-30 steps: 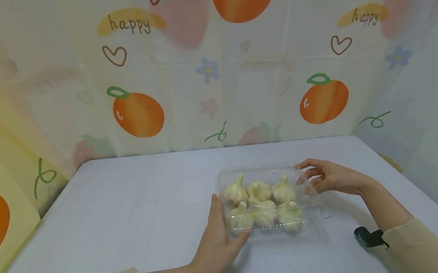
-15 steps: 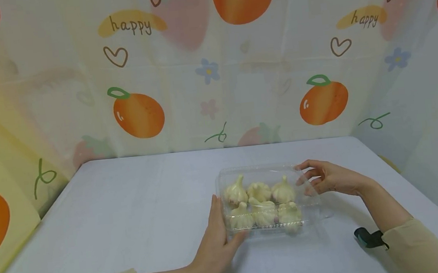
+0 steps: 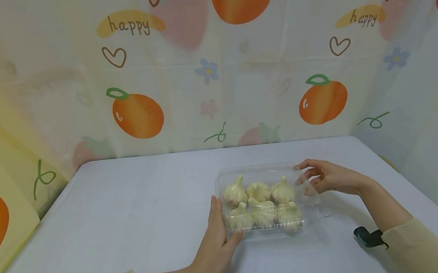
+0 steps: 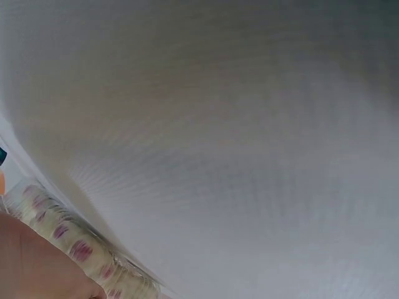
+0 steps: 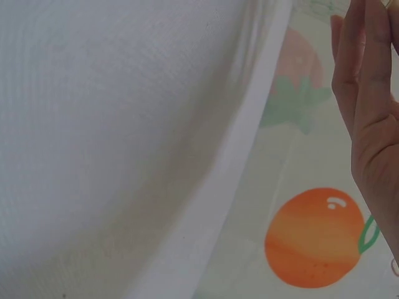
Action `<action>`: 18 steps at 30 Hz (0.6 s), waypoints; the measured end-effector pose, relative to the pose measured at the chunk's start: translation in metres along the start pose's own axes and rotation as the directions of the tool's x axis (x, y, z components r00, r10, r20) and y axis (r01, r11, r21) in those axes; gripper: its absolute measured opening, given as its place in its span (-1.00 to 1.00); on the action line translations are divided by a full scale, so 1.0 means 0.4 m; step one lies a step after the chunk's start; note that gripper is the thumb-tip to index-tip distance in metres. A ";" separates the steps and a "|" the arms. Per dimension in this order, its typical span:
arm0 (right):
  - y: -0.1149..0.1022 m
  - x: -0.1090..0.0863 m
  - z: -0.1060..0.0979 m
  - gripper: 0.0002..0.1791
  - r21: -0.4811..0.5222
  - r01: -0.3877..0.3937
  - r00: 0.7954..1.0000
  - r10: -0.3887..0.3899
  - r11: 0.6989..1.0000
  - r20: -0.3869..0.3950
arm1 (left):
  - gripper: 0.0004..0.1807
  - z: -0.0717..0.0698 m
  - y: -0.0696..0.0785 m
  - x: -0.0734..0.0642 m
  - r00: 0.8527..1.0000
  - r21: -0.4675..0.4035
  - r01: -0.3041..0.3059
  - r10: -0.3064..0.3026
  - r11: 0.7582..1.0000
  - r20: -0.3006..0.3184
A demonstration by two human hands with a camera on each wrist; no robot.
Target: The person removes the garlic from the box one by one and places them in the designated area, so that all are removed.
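Note:
A clear plastic clamshell box [image 3: 309, 209] with several garlic bulbs [image 3: 264, 212] in two rows stands on the white table in the head view. My left hand [image 3: 211, 247] grips its left side, fingers along the wall and thumb at the front corner. At the right side my right hand [image 3: 331, 178] holds the box edge with bent fingers, partly seen through the plastic. In the left wrist view the garlic [image 4: 81, 249] shows beside part of the left hand [image 4: 37, 268]. The right wrist view has the right hand [image 5: 377, 112] at its edge; the box is not recognisable there.
The table [image 3: 131, 215] has a white cover. A printed curtain [image 3: 183, 96] with oranges and strawberries hangs behind and at the sides. A small dark device [image 3: 368, 236] sits at the right sleeve [image 3: 419, 240].
My left thumb has shifted slightly left along the front of the box. The box and the right hand have stayed almost still.

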State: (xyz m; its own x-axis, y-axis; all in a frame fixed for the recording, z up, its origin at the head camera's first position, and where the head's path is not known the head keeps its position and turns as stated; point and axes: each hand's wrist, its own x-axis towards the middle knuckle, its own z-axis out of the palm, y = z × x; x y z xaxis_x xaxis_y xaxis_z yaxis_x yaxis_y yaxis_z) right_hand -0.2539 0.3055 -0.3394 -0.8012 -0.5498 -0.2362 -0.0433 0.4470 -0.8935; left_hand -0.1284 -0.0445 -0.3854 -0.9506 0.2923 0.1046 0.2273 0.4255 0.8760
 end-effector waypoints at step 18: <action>-0.014 -0.006 0.013 -0.23 -0.050 -0.009 0.999 0.007 0.999 -0.043 | -0.09 0.003 0.000 -0.001 1.000 0.007 -0.001 0.001 1.000 -0.002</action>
State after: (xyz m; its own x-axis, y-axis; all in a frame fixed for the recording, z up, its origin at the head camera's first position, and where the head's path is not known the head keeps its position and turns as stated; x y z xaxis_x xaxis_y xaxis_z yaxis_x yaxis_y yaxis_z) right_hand -0.2486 0.3004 -0.3357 -0.8264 -0.5158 -0.2259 -0.0659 0.4871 -0.8709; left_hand -0.1278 -0.0436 -0.3860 -0.9509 0.2906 0.1062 0.2293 0.4315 0.8725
